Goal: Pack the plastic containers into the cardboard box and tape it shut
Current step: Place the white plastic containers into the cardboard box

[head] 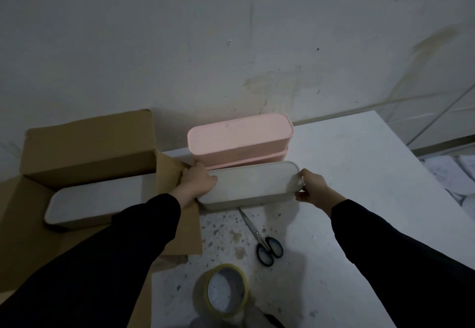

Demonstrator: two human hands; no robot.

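White container (252,186) gripped endwise: left hand (198,182), right hand (313,189).

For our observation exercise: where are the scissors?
In the head view, the scissors lie on the table between the held grey container and the tape roll.

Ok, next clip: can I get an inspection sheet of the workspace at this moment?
Surface: white table, dark speckled stains near the front.
Job's things: open cardboard box at left with a boxed container, white, inside; held container, white, just right of the box; two pink containers stacked behind it; tape roll at the front.
Clutter: scissors, closed, lying on the table.
Hands: left hand grips the held container's left end; right hand grips its right end.
Cables: nothing seen.
Surroundings: scuffed grey wall behind; dim light.
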